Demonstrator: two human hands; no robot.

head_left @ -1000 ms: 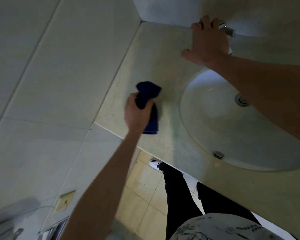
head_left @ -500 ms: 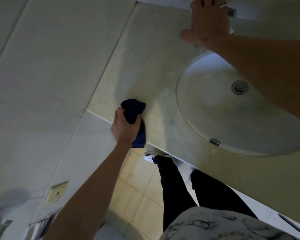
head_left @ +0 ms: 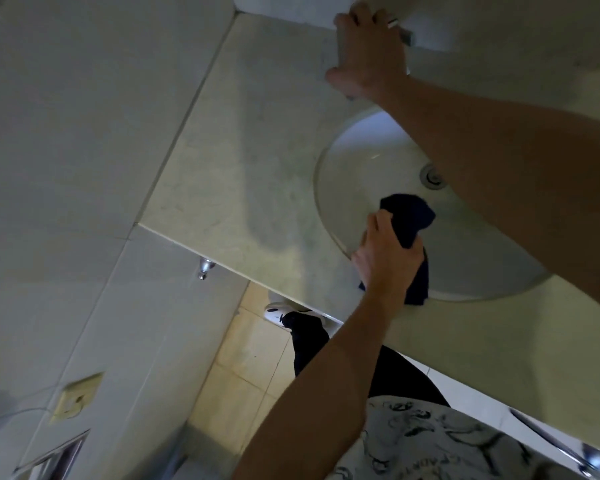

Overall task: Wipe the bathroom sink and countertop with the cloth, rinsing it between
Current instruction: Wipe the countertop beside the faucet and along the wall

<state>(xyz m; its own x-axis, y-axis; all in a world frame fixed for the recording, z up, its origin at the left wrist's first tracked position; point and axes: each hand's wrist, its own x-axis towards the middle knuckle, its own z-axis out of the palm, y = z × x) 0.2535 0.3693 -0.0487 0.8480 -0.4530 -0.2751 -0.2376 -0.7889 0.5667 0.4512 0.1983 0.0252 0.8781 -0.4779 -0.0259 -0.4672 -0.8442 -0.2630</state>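
Left hand [head_left: 387, 263] grips the dark blue cloth [head_left: 409, 220], bunched in curled fingers, right at the near-left rim of the white sink [head_left: 357, 161], cloth spilling over rim and bowl! Right hand [head_left: 368, 53] is up at the back of the pale countertop [head_left: 229, 188], curled over the chrome faucet [head_left: 404, 32], arm crossing the basin past the drain [head_left: 432, 176]. No legible writing anywhere; the shirt's [head_left: 430, 441] print is unreadable.
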